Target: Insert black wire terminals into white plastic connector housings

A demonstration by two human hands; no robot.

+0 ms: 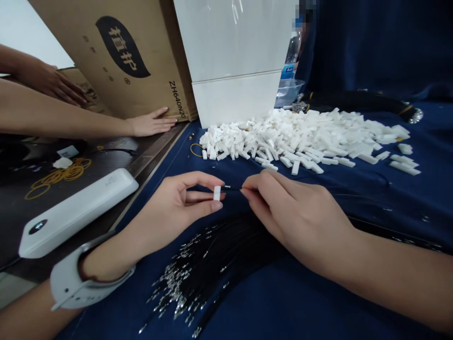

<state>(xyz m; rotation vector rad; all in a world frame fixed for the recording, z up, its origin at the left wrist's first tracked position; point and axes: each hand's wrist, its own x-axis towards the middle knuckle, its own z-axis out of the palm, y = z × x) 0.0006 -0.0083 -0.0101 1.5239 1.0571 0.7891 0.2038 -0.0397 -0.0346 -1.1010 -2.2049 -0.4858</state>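
Observation:
Between thumb and fingers, my left hand (pixel 187 200) pinches a small white block (pixel 217 193). My right hand (pixel 283 203) is closed on a thin black cord (pixel 234 188) whose silvery tip points at the block, a small gap apart. Under both hands a bundle of black cords (pixel 230 245) with shiny metal tips lies on dark blue cloth (pixel 283 297). Behind the hands spreads a large heap of white blocks (pixel 304 134) like the held one.
A white elongated device (pixel 79 212) and yellow rubber bands (pixel 63 175) lie at left. Another person's hand (pixel 152 123) rests by a cardboard box (pixel 141 56). A white box (pixel 237 56) and a plastic bottle (pixel 290 56) stand behind the heap.

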